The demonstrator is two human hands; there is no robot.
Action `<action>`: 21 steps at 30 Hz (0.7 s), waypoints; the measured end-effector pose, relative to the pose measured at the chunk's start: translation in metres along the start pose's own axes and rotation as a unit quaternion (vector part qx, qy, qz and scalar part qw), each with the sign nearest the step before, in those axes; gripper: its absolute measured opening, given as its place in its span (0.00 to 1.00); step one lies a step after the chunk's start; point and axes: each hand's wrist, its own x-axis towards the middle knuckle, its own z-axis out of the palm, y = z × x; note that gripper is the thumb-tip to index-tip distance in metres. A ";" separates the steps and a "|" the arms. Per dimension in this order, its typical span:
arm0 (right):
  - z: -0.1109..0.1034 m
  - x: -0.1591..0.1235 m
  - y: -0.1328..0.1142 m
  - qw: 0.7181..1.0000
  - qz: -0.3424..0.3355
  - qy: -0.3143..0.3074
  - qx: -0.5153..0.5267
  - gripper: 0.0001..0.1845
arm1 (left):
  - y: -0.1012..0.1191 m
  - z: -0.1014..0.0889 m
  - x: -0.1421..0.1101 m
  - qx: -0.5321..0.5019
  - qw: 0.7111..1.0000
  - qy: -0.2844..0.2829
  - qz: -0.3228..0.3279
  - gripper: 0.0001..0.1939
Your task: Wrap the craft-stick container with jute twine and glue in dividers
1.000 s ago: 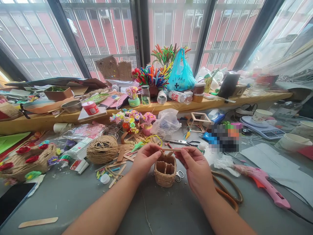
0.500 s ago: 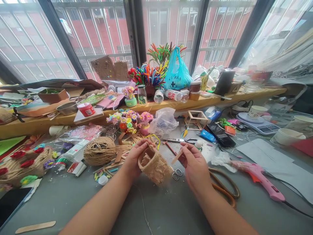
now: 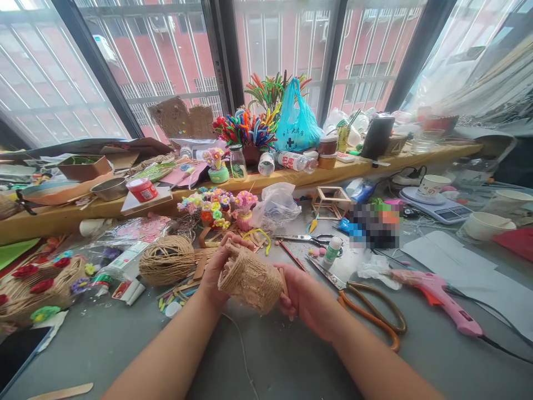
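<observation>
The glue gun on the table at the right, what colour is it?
The glue gun is pink; the head view shows it.

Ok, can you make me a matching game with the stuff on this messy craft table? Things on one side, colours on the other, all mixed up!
Things:
1. glue gun
2. plastic bag on the shelf
3. big scissors by the right hand
4. little basket in both hands, left hand too

Colours:
A. orange handles
B. pink
C. tan twine
D. blue

Pairs: 1-B, 2-D, 3-A, 4-C
</observation>
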 end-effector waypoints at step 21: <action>0.002 0.006 0.010 0.966 -0.200 0.128 -0.100 0.37 | 0.013 0.007 0.003 0.312 0.943 -0.116 0.014 0.37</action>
